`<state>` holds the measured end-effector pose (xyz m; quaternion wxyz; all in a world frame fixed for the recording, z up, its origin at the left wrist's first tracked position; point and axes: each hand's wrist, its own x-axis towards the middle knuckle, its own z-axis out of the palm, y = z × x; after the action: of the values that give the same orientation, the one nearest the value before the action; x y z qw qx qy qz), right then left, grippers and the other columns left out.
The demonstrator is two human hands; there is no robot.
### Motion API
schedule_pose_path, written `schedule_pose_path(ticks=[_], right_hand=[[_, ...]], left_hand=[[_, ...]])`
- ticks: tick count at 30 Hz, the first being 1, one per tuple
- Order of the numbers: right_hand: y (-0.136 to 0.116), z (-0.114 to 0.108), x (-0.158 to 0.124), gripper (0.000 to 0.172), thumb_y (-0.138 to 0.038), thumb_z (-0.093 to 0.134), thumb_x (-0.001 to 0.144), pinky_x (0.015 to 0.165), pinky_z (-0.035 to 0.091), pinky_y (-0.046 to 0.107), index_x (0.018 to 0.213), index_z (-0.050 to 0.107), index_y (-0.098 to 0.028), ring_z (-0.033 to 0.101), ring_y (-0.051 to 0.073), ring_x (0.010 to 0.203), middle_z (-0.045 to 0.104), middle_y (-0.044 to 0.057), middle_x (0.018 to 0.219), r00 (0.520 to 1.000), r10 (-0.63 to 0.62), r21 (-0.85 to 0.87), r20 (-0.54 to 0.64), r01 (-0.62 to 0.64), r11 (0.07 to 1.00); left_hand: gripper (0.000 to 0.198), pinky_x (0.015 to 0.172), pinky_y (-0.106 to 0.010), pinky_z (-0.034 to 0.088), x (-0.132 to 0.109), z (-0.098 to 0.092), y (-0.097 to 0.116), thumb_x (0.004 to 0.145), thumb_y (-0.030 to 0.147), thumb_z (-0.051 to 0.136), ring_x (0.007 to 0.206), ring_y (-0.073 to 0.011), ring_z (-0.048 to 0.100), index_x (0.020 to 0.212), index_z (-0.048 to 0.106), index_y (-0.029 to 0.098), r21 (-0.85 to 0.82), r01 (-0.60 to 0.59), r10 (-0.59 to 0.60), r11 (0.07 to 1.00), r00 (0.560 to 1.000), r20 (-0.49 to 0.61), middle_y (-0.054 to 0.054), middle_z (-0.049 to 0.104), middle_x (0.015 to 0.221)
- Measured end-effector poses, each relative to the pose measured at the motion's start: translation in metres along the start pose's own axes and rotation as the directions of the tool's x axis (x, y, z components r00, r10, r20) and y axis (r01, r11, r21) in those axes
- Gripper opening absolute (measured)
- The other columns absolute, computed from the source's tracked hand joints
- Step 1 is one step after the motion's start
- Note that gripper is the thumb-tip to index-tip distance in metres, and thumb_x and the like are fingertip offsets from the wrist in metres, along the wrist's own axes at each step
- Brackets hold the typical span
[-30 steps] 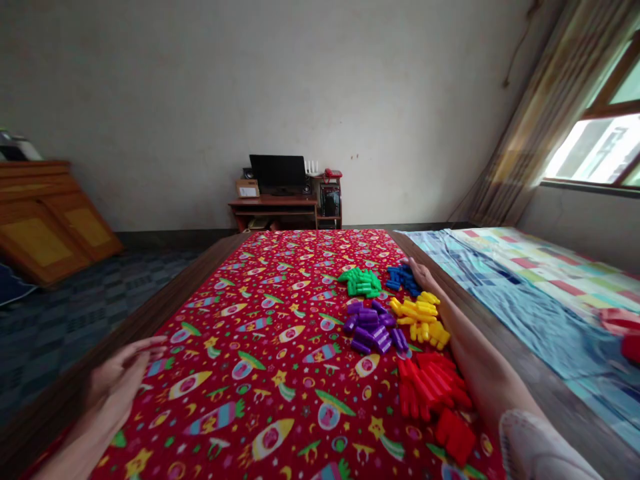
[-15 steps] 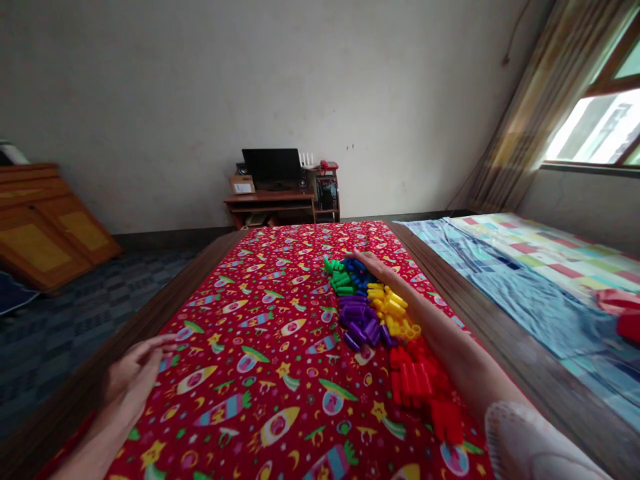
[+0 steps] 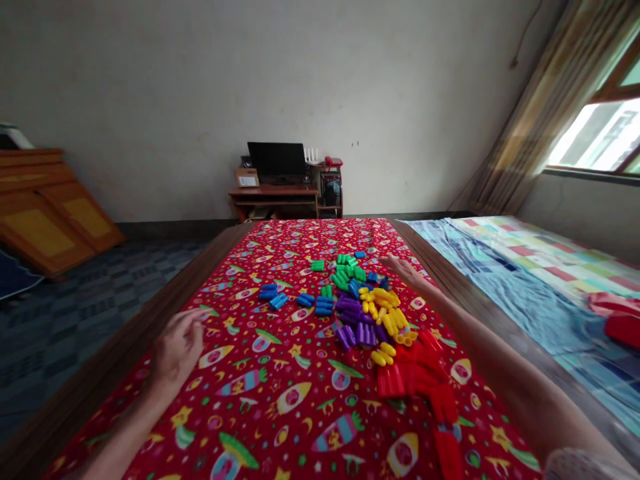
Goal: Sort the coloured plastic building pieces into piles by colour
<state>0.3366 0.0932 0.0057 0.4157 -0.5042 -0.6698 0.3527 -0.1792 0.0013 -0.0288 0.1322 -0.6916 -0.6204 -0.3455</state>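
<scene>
Far left: a wooden cabinet point(image 3: 45, 220) against the wall, with dark patterned floor point(image 3: 75, 313) in front of it. The table edge point(image 3: 125, 347), dark wood, runs along the left side of a red cloth point(image 3: 280, 400) printed with rockets and stars.

Left hand point(image 3: 180, 347) is over the cloth's left border, near the table edge. Palm down, fingers loose and slightly curled, nothing in it. Well apart from the blocks.

Back wall, centre: a low desk point(image 3: 275, 197) with a dark monitor point(image 3: 277, 160) on it.

The blocks lie on the cloth, right of centre, in a loose spread.
- Blue blocks point(image 3: 273, 297) are farthest left, scattered singly and in pairs. A few more are mixed in among the green.
- Green blocks point(image 3: 345, 273) are at the far end of the spread.
- Purple blocks point(image 3: 353, 320) are in the middle, touching the yellow blocks point(image 3: 385, 310) just to their right.
- Red blocks point(image 3: 420, 377) are nearest the camera, a heap trailing toward the bottom edge and touching the yellow.

Right hand point(image 3: 405, 270) is at the far right end of the spread, just beside the green and blue pieces. Fingers stretched out flat, unclenched, gripping nothing. Cannot tell whether the fingertips touch a block. The forearm point(image 3: 480, 347) runs along the right flank of the pile, beside the red heap.

Right of the table: a blue sheet point(image 3: 500, 293), then a patchwork blanket point(image 3: 550, 257). Above them a curtain point(image 3: 540, 113) and a bright window point(image 3: 595, 140).
</scene>
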Motion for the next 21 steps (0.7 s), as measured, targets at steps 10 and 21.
schedule_pose_path(ticks=[10, 21], right_hand=[[-0.018, 0.071, -0.036, 0.082, -0.084, 0.028, 0.082, 0.115, 0.03, 0.05, 0.117, 0.071, -0.024, 0.052, 0.031, 0.129, 0.067, 0.007, 0.125, 0.998, -0.035, 0.103, 0.048, 0.03, 0.994], [-0.015, 0.041, -0.039, 0.08, -0.081, 0.037, 0.082, 0.108, 0.041, 0.049, 0.116, 0.07, -0.017, 0.059, 0.031, 0.121, 0.065, 0.017, 0.128, 0.998, 0.052, 0.335, 0.032, -0.06, 0.94]], left_hand=[[0.035, 0.115, -0.049, 0.03, -0.074, -0.017, 0.307, 0.098, 0.044, 0.04, 0.136, -0.0253, 0.039, 0.12, 0.062, 0.028, -0.483, -0.863, 0.98, 0.147, 0.194, -0.049, -0.003, 0.053, 0.141], [0.018, 0.116, -0.054, 0.025, -0.04, 0.048, 0.33, 0.095, 0.022, 0.05, 0.105, -0.0232, 0.059, 0.091, 0.067, 0.019, -0.296, -0.896, 0.943, 0.332, 0.32, 0.091, -0.005, 0.069, 0.095]])
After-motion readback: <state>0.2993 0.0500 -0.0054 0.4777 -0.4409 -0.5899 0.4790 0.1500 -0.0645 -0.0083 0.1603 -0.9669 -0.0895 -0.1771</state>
